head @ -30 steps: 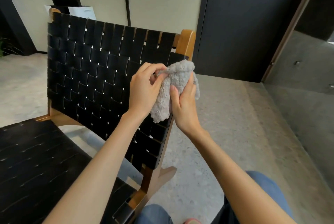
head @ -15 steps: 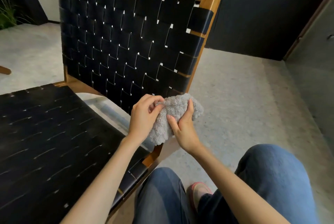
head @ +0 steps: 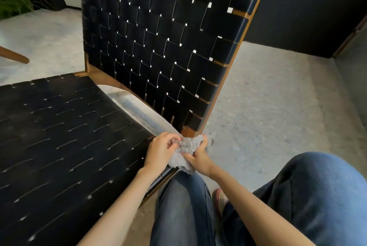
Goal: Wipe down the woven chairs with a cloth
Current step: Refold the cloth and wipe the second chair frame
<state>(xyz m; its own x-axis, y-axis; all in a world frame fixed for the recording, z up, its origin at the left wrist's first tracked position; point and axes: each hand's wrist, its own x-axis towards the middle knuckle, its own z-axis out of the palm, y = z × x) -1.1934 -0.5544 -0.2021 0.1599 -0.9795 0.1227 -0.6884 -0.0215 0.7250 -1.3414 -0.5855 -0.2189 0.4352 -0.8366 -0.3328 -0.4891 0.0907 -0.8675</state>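
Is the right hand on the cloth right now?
Touching. The head view shows the right hand with its fingers curled round the cloth, no gap between them; the left hand pinches it too.

Black basket-weave chair [head: 162,39], tan wood frame [head: 241,46]; grey cloth [head: 187,146]; blue jeans [head: 325,196]; speckled grey floor [head: 274,102].

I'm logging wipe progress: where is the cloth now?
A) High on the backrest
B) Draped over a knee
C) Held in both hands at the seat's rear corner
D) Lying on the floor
C: the left hand and right hand grip the cloth at the seat corner, below the backrest.
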